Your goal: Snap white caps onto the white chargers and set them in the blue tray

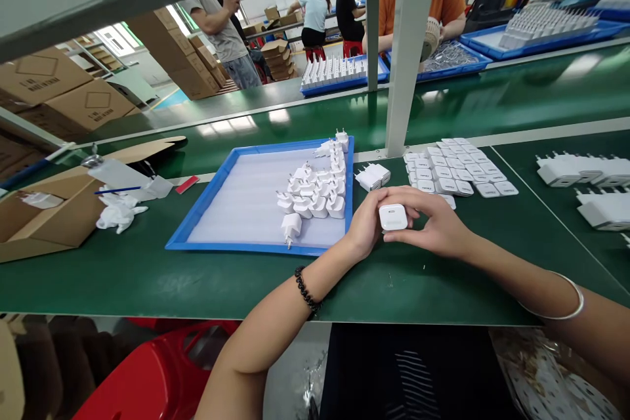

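Between my two hands is a white charger plug [393, 217], its face with a small port slot turned toward me. My left hand [365, 226] is closed against its left side. My right hand [433, 220] curves around from the right, thumb below and fingers over the top. To the left of my hands lies a blue-rimmed tray [236, 248] with several white charger plugs [315, 200] grouped along its right part, prongs mostly up. Just beyond my hands a few more chargers [373, 176] lie on the green table [197, 289].
Flat white square pieces [457, 167] lie in rows behind my right hand. More chargers [590, 169] stand at far right. A metal post [399, 52] rises behind the tray. An open carton [54, 223], crumpled white gloves [119, 211] and a spray bottle [118, 174] are at left. Co-workers sit beyond.
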Demonstrator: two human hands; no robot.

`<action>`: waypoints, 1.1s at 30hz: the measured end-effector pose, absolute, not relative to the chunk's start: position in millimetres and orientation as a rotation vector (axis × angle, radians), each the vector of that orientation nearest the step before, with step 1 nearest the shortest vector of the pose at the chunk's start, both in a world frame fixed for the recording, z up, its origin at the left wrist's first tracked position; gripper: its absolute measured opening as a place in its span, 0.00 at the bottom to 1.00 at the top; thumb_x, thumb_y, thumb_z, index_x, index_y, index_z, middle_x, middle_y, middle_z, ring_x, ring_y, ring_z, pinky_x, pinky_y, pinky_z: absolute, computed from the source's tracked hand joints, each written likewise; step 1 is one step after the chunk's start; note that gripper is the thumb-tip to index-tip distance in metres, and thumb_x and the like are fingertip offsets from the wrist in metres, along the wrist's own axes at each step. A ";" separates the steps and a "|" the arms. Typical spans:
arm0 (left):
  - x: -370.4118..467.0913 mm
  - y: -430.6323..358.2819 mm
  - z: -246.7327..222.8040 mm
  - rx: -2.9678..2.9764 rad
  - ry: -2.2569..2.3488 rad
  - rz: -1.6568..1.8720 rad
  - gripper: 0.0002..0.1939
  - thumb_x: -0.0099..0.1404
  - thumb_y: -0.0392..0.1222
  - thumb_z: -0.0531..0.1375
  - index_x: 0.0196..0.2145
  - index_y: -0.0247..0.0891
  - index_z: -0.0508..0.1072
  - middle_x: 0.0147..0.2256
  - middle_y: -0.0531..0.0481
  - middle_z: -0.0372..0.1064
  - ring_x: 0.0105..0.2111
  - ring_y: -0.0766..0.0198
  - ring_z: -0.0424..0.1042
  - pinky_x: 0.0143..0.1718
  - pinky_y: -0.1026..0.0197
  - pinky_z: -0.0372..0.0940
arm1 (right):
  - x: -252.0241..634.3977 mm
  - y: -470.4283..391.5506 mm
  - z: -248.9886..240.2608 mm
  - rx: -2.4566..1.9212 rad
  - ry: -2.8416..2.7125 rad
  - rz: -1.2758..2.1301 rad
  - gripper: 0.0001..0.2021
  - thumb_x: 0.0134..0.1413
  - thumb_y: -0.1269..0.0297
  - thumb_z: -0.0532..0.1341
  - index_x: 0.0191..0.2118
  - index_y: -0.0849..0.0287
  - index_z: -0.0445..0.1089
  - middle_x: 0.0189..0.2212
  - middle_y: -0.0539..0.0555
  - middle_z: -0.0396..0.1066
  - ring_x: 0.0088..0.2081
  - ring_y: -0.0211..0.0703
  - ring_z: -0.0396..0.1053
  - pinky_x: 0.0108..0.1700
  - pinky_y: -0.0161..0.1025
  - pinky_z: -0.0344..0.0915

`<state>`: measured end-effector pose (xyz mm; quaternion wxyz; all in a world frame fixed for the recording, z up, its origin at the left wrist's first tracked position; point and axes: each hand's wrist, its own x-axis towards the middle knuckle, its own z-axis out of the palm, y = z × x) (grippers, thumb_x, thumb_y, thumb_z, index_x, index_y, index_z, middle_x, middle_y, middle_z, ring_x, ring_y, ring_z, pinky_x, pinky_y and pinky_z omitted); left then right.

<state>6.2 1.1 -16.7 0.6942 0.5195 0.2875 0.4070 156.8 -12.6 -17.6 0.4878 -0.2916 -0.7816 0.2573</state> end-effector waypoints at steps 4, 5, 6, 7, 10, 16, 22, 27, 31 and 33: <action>2.0 7.2 -18.1 1.494 0.798 0.920 0.23 0.72 0.54 0.45 0.40 0.34 0.71 0.35 0.45 0.73 0.34 0.61 0.71 0.38 0.57 0.67 | 167.8 4.1 -19.7 -0.844 -1.630 0.874 0.19 0.59 0.49 0.64 0.49 0.55 0.71 0.47 0.58 0.77 0.41 0.49 0.78 0.39 0.45 0.76; -0.4 7.7 -17.8 1.717 0.871 0.928 0.20 0.72 0.52 0.47 0.43 0.35 0.70 0.38 0.44 0.73 0.37 0.59 0.72 0.42 0.56 0.67 | 173.1 12.4 -18.5 -0.927 -1.560 0.853 0.20 0.63 0.45 0.58 0.51 0.55 0.68 0.48 0.59 0.77 0.39 0.47 0.78 0.38 0.45 0.76; -3.1 8.0 -17.8 1.966 0.945 0.911 0.17 0.72 0.50 0.49 0.46 0.36 0.70 0.41 0.43 0.73 0.41 0.57 0.72 0.46 0.54 0.66 | 179.4 22.6 -16.3 -1.076 -1.517 0.788 0.22 0.67 0.42 0.50 0.54 0.54 0.64 0.49 0.59 0.76 0.38 0.45 0.78 0.38 0.44 0.76; -5.7 8.4 -18.0 2.215 1.021 0.868 0.15 0.71 0.47 0.51 0.48 0.36 0.69 0.44 0.42 0.73 0.45 0.55 0.72 0.49 0.52 0.65 | 186.5 34.5 -13.0 -1.302 -1.550 0.678 0.25 0.70 0.42 0.41 0.56 0.53 0.61 0.49 0.58 0.75 0.36 0.43 0.77 0.36 0.42 0.75; -11.3 11.5 -20.9 2.653 1.174 0.634 0.11 0.70 0.39 0.52 0.47 0.36 0.70 0.46 0.42 0.74 0.49 0.53 0.71 0.50 0.52 0.64 | 209.1 77.4 2.9 -1.566 -1.678 0.560 0.25 0.68 0.42 0.47 0.49 0.59 0.66 0.40 0.60 0.76 0.33 0.46 0.76 0.31 0.42 0.73; -14.0 16.8 -26.3 2.767 1.257 0.586 0.11 0.70 0.37 0.52 0.48 0.36 0.69 0.44 0.44 0.75 0.45 0.56 0.73 0.45 0.55 0.66 | 231.2 153.8 33.2 -2.037 -2.047 0.310 0.18 0.65 0.58 0.62 0.56 0.61 0.69 0.52 0.59 0.71 0.48 0.48 0.73 0.49 0.50 0.73; -15.8 16.3 -25.8 2.794 1.495 0.468 0.12 0.70 0.38 0.51 0.43 0.33 0.71 0.43 0.39 0.73 0.46 0.49 0.72 0.45 0.49 0.66 | 206.9 185.7 31.6 -2.261 -2.376 0.196 0.18 0.65 0.58 0.62 0.57 0.60 0.68 0.55 0.59 0.70 0.50 0.49 0.72 0.50 0.52 0.72; -17.4 19.5 -25.1 2.747 1.637 0.391 0.12 0.70 0.38 0.50 0.44 0.33 0.71 0.43 0.39 0.72 0.45 0.50 0.71 0.44 0.51 0.66 | 193.0 181.1 37.8 -2.369 -2.499 0.158 0.18 0.65 0.59 0.62 0.57 0.60 0.68 0.55 0.59 0.69 0.51 0.49 0.72 0.51 0.51 0.72; -16.2 18.7 -26.3 2.696 1.716 0.370 0.12 0.69 0.37 0.51 0.46 0.31 0.70 0.45 0.37 0.70 0.47 0.49 0.70 0.44 0.50 0.66 | 183.2 159.2 44.8 -2.332 -2.659 0.298 0.17 0.65 0.58 0.62 0.56 0.59 0.69 0.54 0.58 0.70 0.50 0.48 0.73 0.50 0.50 0.73; -15.6 18.1 -26.9 2.683 1.742 0.374 0.12 0.69 0.37 0.51 0.46 0.31 0.69 0.46 0.36 0.69 0.48 0.48 0.69 0.45 0.50 0.65 | 172.7 148.3 44.8 -2.246 -2.742 0.324 0.16 0.65 0.58 0.62 0.54 0.58 0.70 0.53 0.58 0.71 0.50 0.48 0.72 0.50 0.49 0.72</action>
